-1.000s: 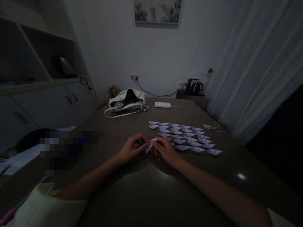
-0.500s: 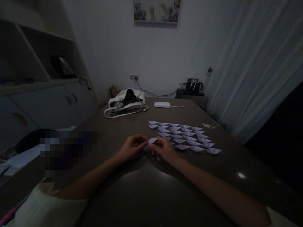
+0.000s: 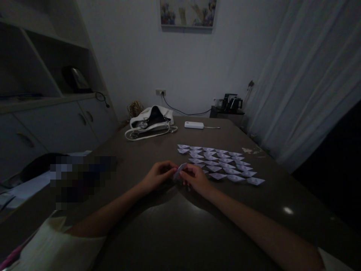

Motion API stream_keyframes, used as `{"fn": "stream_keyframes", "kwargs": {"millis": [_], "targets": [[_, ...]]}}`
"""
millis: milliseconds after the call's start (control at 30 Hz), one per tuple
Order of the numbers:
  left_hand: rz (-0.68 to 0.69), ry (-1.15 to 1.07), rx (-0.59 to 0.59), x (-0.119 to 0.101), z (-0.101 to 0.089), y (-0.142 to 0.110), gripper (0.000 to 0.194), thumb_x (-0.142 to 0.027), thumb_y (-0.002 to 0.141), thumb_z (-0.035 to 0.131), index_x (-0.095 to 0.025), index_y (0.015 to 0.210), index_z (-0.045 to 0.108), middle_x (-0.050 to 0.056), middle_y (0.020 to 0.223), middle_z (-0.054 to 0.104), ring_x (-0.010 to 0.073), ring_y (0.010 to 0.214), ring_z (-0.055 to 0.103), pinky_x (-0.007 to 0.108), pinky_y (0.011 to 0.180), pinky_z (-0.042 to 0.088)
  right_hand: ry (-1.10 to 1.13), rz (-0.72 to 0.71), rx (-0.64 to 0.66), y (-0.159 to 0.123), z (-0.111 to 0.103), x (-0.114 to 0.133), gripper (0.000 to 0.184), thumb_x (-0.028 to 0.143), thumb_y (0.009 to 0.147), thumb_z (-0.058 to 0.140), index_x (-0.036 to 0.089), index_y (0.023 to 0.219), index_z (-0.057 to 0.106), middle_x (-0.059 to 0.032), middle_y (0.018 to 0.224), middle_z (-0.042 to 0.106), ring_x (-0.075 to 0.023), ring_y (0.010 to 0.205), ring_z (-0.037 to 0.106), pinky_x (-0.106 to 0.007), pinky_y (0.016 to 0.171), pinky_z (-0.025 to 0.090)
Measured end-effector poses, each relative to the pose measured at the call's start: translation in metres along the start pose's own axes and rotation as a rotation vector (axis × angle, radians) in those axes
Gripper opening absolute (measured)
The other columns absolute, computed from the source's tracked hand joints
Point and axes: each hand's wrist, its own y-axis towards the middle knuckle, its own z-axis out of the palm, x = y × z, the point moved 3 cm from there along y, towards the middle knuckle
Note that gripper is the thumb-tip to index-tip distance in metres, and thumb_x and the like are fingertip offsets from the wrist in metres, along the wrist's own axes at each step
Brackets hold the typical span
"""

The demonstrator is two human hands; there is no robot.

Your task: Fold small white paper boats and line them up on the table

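Note:
Between my two hands is a small piece of folded white paper (image 3: 179, 171), tilted, held just above the dark table (image 3: 169, 233). My left hand (image 3: 159, 175) pinches its left side between thumb and fingers. On the right side, my right hand (image 3: 196, 180) grips it the same way, its lower fingers curled under. Folded paper boats (image 3: 232, 170) stand in several rows just beyond and to the right of my right hand, which hides part of the nearest ones.
At the back of the table lie a white handbag (image 3: 150, 122) and a white power bank (image 3: 193, 125) with a short cable. Paper scraps (image 3: 251, 151) lie by the right edge. Papers (image 3: 31, 186) and a blurred-out patch are at the left.
The folded paper has turned between my fingers and now shows a narrower, more upright face. Both hands keep their hold in nearly the same place.

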Motion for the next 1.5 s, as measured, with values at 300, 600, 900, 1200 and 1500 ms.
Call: {"fn": "stream_keyframes", "kwargs": {"millis": [300,600,900,1200,1500], "targets": [[0.001,-0.059,0.021,0.0027,0.002,0.0003,0.025,-0.032,0.079,0.063,-0.011,0.092,0.062,0.003,0.08,0.065,0.013,0.069,0.058,0.023,0.065,0.045,-0.01,0.0,-0.023,0.0016,-0.0014,-0.0038,0.017,0.034,0.08,0.058,0.017,0.082,0.056,0.0014,0.066,0.058,-0.0078,0.044,0.049,-0.019,0.039,0.036],[0.034,-0.036,0.02,0.0069,0.0006,0.0015,0.022,-0.031,0.08,0.063,-0.012,0.092,0.062,0.004,0.082,0.065,0.0139,0.073,0.061,0.024,0.067,0.047,0.023,0.002,-0.021,0.0014,-0.0016,-0.0041,0.022,0.039,0.08,0.059,0.017,0.081,0.054,0.0016,0.066,0.057,-0.007,0.042,0.049,-0.018,0.037,0.036],[0.013,-0.021,0.018,0.0088,0.0011,0.0015,0.024,-0.032,0.08,0.063,-0.011,0.092,0.061,0.005,0.083,0.065,0.0148,0.074,0.062,0.025,0.068,0.048,-0.005,-0.005,-0.044,0.0012,-0.002,-0.0034,0.021,0.038,0.08,0.059,0.018,0.079,0.051,0.0022,0.064,0.057,-0.0076,0.042,0.049,-0.019,0.038,0.036],[0.0,-0.021,0.028,0.0077,0.0021,0.0017,0.024,-0.032,0.079,0.064,-0.011,0.09,0.061,0.005,0.082,0.066,0.0152,0.074,0.062,0.026,0.068,0.048,-0.038,-0.009,-0.014,0.0016,-0.0016,-0.0025,0.023,0.04,0.08,0.058,0.017,0.078,0.056,0.0014,0.064,0.057,-0.0077,0.044,0.049,-0.019,0.039,0.036],[0.006,0.005,0.04,0.0082,0.0015,0.0009,0.024,-0.031,0.078,0.064,-0.011,0.091,0.06,0.006,0.083,0.067,0.0161,0.074,0.063,0.027,0.068,0.048,-0.04,0.011,-0.025,0.0001,-0.0011,0.0012,0.027,0.043,0.079,0.06,0.016,0.077,0.056,0.0016,0.061,0.057,-0.0077,0.042,0.048,-0.019,0.037,0.035]]}}
